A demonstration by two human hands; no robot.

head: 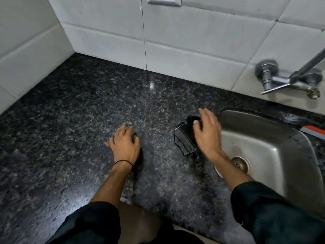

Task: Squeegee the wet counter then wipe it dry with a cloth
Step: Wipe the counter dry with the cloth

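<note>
Our right hand (208,132) lies palm down with the fingers spread over a folded black cloth (185,138), pressing it flat on the counter (88,106) rather than pinching it; the cloth pokes out to the left of the palm, just beside the left rim of the steel sink (281,152). Our left hand (125,143) rests well apart from it on the bare dark speckled granite, fingers loosely curled and tips touching the stone, holding nothing; a thin black band (124,162) circles that wrist. Both forearms come out of dark sleeves. The counter shows a glossy sheen with a bright glint near the back wall of white tiles (184,37). An orange-and-grey squeegee (314,131) lies at the far right edge behind the sink, only partly in view. A chrome tap (288,79) is mounted on the wall above the sink.
</note>
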